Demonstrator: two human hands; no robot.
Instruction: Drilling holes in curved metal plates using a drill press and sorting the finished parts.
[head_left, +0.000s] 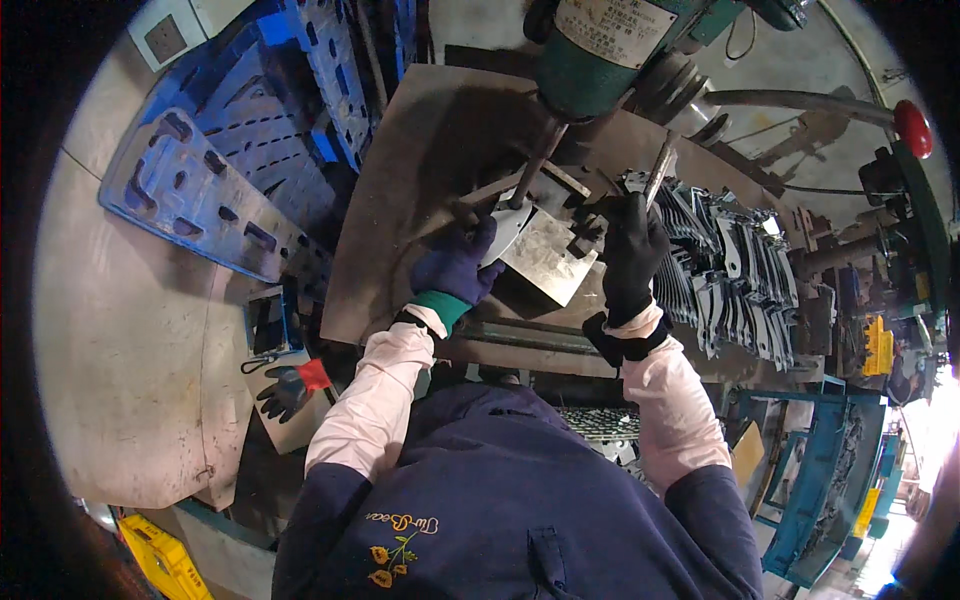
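Under the spindle (pixel 537 160) of a green drill press (pixel 588 75), my left hand (pixel 452 264), in a purple glove with a green cuff, grips a small curved metal plate (pixel 508 232). The tool tip meets the plate's upper part; whether it cuts cannot be made out. The plate lies against a shiny flat metal fixture (pixel 553 265) on the worktable. My right hand (pixel 632 252), in a black glove, is closed around the lower end of a steel feed lever (pixel 660 168), just right of the fixture.
Rows of similar dark metal plates (pixel 722 262) stand packed on the table's right side. Another lever with a red knob (pixel 911 128) reaches out at upper right. Blue plastic pallets (pixel 200 195) lean at left, above a spare black glove (pixel 284 393). A teal metal bin (pixel 825 485) stands lower right.
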